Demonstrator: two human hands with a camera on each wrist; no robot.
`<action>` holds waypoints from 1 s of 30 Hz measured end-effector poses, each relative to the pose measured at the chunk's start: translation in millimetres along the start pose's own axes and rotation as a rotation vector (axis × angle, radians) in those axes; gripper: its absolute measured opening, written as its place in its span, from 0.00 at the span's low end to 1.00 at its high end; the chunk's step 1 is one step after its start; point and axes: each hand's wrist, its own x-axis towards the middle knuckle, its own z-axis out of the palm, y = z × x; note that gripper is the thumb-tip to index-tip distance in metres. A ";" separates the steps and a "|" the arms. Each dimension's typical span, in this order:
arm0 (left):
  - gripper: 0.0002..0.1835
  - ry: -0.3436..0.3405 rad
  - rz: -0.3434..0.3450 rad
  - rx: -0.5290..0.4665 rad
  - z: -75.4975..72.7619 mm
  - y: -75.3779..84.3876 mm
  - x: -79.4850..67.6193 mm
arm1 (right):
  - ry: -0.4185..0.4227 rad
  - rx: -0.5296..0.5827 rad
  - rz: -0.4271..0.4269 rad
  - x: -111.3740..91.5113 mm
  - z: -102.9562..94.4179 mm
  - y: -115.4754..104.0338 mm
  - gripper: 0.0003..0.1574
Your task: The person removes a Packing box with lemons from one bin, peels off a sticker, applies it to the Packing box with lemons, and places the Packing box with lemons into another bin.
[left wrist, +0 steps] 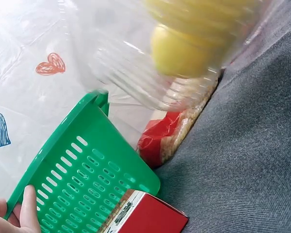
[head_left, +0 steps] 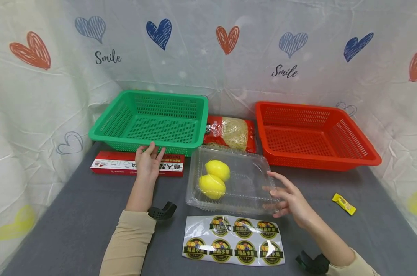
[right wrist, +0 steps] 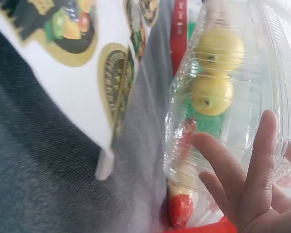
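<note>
A clear plastic clamshell container (head_left: pixel 244 180) holds two yellow lemons (head_left: pixel 212 186) in its left part. At its right end is my right hand (head_left: pixel 285 197), fingers spread and fairly straight, touching the plastic. Some of those fingers show through or behind the clear wall in the right wrist view. My left hand (head_left: pixel 149 161) is at the front rim of the green basket (head_left: pixel 106 138). Its thumb lies against the outer wall and its fingers reach over the rim, pinching it. The left wrist view catches only part of that hand, at the lower left corner.
A long red-and-white box (head_left: pixel 113 163) lies below the green basket. Behind the container is a red bag of pale dry food (head_left: pixel 236 134); a red basket (head_left: pixel 318 159) stands right. A sheet of round fruit labels (head_left: pixel 233 240) lies in front, a small yellow packet (head_left: pixel 344 204) far right.
</note>
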 end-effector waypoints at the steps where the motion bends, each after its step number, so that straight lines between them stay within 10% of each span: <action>1: 0.08 0.000 -0.001 -0.002 0.3 0.4 0.1 | -0.002 -0.001 0.004 -0.1 -0.3 1.0 0.33; 30: 0.08 0.005 -0.015 -0.037 0.3 1.6 -0.3 | 0.047 -0.062 0.019 22.3 2.7 4.0 0.36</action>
